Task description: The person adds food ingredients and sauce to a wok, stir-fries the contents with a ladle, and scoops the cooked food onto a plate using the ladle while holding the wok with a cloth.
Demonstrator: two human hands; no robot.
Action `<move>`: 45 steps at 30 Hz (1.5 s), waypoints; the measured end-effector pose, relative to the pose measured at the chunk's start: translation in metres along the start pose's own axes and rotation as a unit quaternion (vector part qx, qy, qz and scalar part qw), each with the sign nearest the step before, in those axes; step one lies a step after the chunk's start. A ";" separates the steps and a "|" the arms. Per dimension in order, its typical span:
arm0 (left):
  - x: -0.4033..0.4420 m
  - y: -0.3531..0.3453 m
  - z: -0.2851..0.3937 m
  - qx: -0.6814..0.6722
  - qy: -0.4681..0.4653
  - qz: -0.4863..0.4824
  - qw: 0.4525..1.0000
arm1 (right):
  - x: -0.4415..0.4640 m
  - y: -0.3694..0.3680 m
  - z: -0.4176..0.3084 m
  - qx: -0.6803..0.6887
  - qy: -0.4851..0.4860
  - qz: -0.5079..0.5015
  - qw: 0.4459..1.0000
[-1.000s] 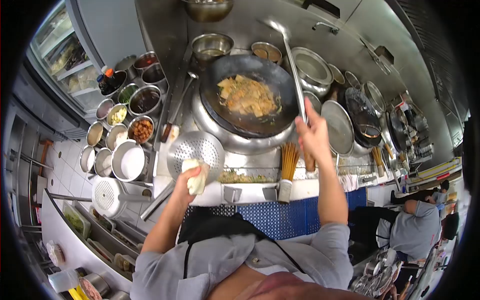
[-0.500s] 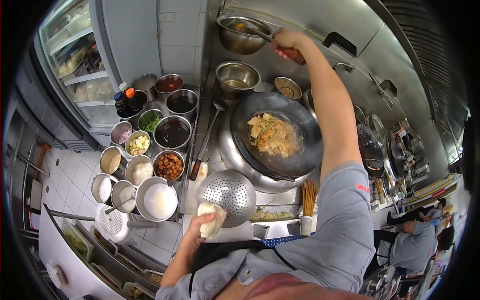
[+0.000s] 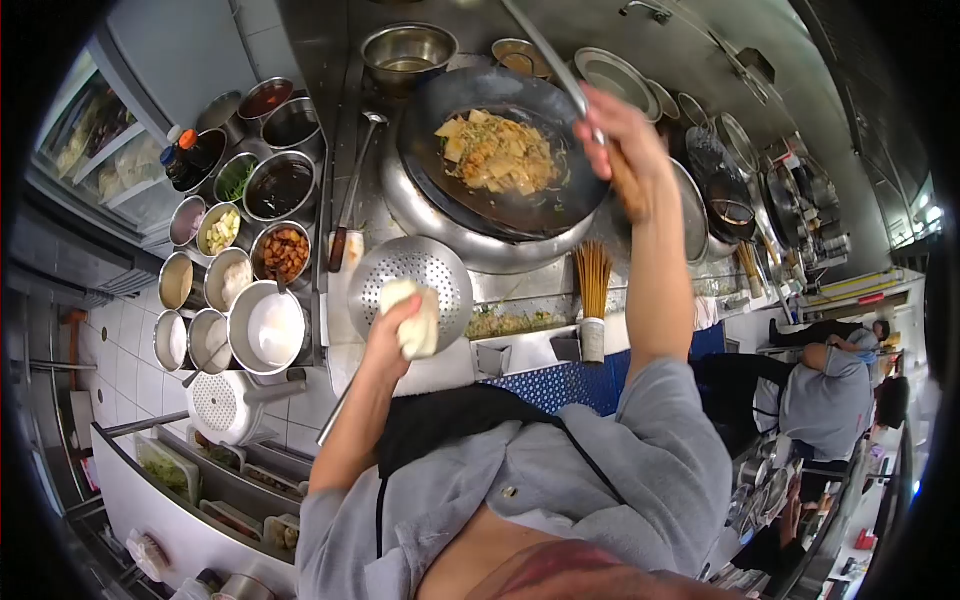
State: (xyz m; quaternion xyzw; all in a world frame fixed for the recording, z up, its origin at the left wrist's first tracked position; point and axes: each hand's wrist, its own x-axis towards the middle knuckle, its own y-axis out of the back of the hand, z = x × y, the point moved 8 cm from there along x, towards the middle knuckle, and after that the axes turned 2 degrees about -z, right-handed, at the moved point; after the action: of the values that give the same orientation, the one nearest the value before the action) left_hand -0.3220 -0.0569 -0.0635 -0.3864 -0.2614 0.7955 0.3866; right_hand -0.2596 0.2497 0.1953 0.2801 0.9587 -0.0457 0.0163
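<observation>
A: Gripping what, and where?
B: Holding a long steel-shafted tool with a brown wooden grip (image 3: 545,52) in the right hand (image 3: 628,140), curling the fingers round it near the right rim of a round black wok (image 3: 582,190). Blurring too much for judging tightness.
A: And cooking what?
B: Frying golden-brown food (image 3: 505,150) in the wok's middle. Also pinching a folded off-white cloth (image 3: 420,325) in the left hand (image 3: 392,330), before a round perforated steel strainer (image 3: 440,270).
A: Risking what?
B: Perhaps scorching the food by leaving it unstirred; perhaps spilling by tipping the tool's unseen far end.
</observation>
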 end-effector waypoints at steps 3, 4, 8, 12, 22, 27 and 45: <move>0.046 -0.058 -0.010 0.038 0.007 0.023 0.999 | -0.048 0.046 0.091 -0.182 -0.080 0.111 0.974; 0.067 -0.081 -0.017 0.052 0.029 -0.013 0.998 | -0.056 0.056 0.118 -0.239 -0.082 0.137 0.958; 0.132 -0.128 -0.031 0.091 0.100 -0.015 0.991 | -0.123 0.083 0.167 -0.276 -0.081 0.157 0.945; 0.156 -0.127 -0.059 0.046 0.158 0.006 0.986 | -0.207 0.069 0.135 -0.251 -0.128 0.113 0.953; 0.104 -0.169 -0.039 0.008 0.093 0.082 0.992 | -0.254 0.046 0.051 -0.296 -0.249 -0.041 0.921; 0.120 -0.131 -0.080 0.000 0.016 0.062 0.998 | -0.164 0.050 0.099 -0.460 -0.118 0.024 0.880; 0.125 -0.146 -0.058 0.022 0.037 0.082 0.996 | -0.203 0.094 0.077 -0.504 -0.171 0.027 0.846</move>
State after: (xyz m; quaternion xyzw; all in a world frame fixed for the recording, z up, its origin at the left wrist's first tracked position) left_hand -0.2641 0.1344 -0.0436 -0.4269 -0.1968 0.8155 0.3376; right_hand -0.0370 0.2122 0.1226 0.2473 0.8240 0.3970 0.3197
